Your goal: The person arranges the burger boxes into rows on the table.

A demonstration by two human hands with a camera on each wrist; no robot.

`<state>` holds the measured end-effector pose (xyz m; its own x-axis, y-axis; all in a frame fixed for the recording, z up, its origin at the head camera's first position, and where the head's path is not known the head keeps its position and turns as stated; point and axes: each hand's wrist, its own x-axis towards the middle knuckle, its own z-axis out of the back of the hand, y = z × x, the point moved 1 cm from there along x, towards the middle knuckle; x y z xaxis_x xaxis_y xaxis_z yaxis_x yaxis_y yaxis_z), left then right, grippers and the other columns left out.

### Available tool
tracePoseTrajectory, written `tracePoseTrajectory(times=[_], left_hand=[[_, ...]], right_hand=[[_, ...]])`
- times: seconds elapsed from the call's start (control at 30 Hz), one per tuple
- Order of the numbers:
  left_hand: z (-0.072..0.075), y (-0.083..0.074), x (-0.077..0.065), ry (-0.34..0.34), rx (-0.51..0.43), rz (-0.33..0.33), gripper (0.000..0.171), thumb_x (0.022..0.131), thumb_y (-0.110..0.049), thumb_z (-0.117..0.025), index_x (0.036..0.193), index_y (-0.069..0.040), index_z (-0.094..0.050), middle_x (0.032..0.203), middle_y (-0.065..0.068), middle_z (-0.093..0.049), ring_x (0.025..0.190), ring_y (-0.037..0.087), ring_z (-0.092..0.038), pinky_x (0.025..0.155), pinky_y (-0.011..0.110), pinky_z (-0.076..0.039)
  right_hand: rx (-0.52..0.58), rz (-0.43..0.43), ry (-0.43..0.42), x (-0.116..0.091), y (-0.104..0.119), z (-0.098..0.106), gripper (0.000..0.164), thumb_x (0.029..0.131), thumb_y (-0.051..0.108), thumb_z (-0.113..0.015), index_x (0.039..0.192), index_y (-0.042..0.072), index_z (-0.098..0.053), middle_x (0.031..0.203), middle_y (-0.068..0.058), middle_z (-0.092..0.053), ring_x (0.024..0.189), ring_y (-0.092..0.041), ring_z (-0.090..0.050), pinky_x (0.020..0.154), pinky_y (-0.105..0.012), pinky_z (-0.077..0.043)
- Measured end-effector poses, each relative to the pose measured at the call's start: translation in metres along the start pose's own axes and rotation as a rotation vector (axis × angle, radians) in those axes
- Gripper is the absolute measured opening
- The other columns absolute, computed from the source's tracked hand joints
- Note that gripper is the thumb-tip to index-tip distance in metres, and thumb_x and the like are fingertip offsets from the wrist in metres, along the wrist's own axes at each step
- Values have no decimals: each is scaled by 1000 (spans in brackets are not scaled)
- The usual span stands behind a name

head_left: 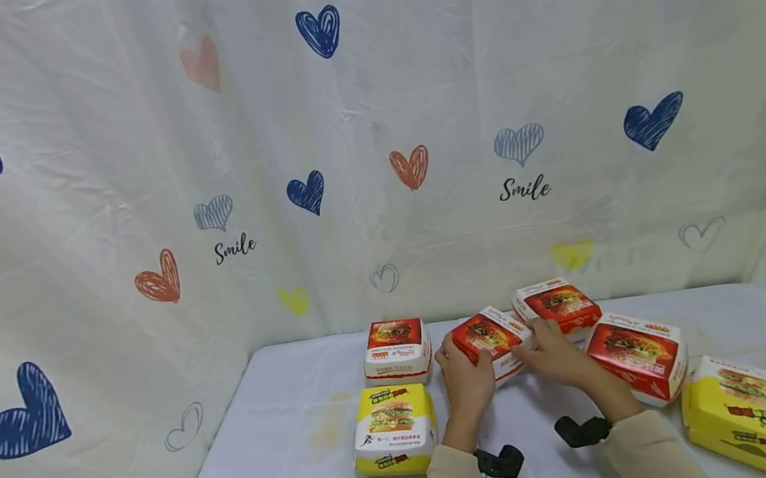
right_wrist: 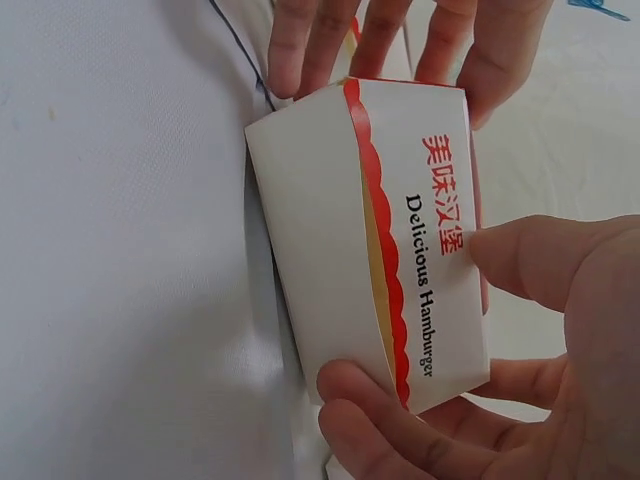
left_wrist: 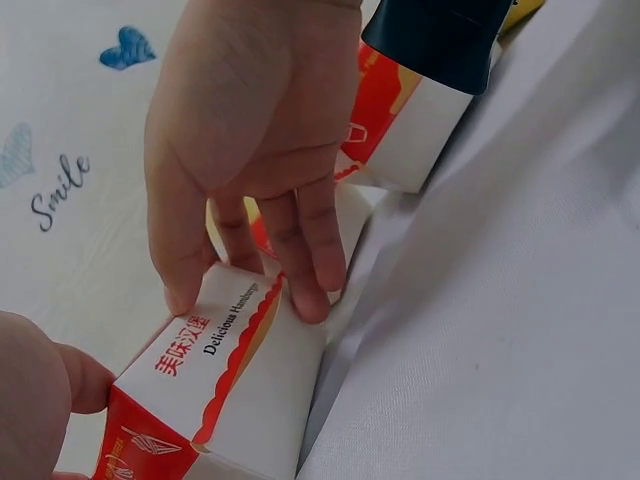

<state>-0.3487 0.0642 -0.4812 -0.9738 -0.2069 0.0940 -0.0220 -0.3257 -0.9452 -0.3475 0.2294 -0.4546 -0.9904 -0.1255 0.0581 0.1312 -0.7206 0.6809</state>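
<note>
Both hands hold one red-and-white hamburger box (head_left: 487, 333) between them at the middle of the table. The left hand (head_left: 467, 377) grips its left side, thumb over the top edge. On the opposite side the right hand (head_left: 550, 351) holds it with thumb near the top edge and fingers along the wall. In the right wrist view the white side of the box (right_wrist: 420, 250) reads "Delicious Hamburger". The left wrist view shows the right hand's fingers (left_wrist: 305, 240) along one end of the box, and the left hand (left_wrist: 35, 400) at the other.
A red box (head_left: 397, 351) stands left, with a yellow burger box (head_left: 394, 432) in front. To the right are a red box (head_left: 560, 306) behind the right hand, another red box (head_left: 637, 355) and a yellow box (head_left: 754, 413). A heart-printed curtain (head_left: 460, 243) hangs behind.
</note>
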Motion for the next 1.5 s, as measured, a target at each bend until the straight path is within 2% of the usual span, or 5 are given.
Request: tracePoseTrajectory(times=[0.13, 0.37, 0.53, 1.2, 1.5], left_hand=[[1, 1, 1, 11, -3, -1, 70, 95, -25, -70, 155, -8, -37, 141, 20, -39, 124, 34, -52, 107, 55, -47], [2, 2, 0, 18, -3, 20, 66, 97, -28, -68, 153, -9, -38, 139, 19, -42, 126, 33, -48, 106, 56, -47], [2, 2, 0, 10, -14, 23, 57, 98, -28, -67, 144, -7, -42, 138, 17, -45, 125, 33, -48, 107, 56, -46], [3, 0, 1, 45, -8, 7, 65, 99, -28, -64, 157, -11, -38, 136, 19, -43, 122, 31, -47, 105, 55, -47], [3, 2, 0, 32, 4, 5, 55, 100, -27, -63, 147, -8, -43, 132, 19, -47, 119, 31, -49, 104, 55, -46]], right_hand=[[1, 5, -11, -1, 0, 1, 62, 101, 29, -61, 139, -14, -39, 133, -32, -42, 110, -38, -51, 93, -55, -49], [-18, 9, -25, -1, 1, 1, 38, 100, 25, -61, 118, -7, -48, 110, -20, -52, 95, -28, -52, 75, -36, -45], [-18, 3, -26, -2, 3, 2, 27, 102, 20, -58, 111, -3, -49, 98, -14, -52, 87, -25, -51, 69, -32, -42], [14, -11, -38, -2, 3, 1, 19, 107, 17, -46, 115, 0, -47, 89, -12, -59, 74, -20, -54, 63, -31, -44], [24, -6, -18, -3, 6, 2, 39, 107, 18, -46, 140, -3, -40, 88, -13, -62, 69, -19, -57, 60, -32, -45]])
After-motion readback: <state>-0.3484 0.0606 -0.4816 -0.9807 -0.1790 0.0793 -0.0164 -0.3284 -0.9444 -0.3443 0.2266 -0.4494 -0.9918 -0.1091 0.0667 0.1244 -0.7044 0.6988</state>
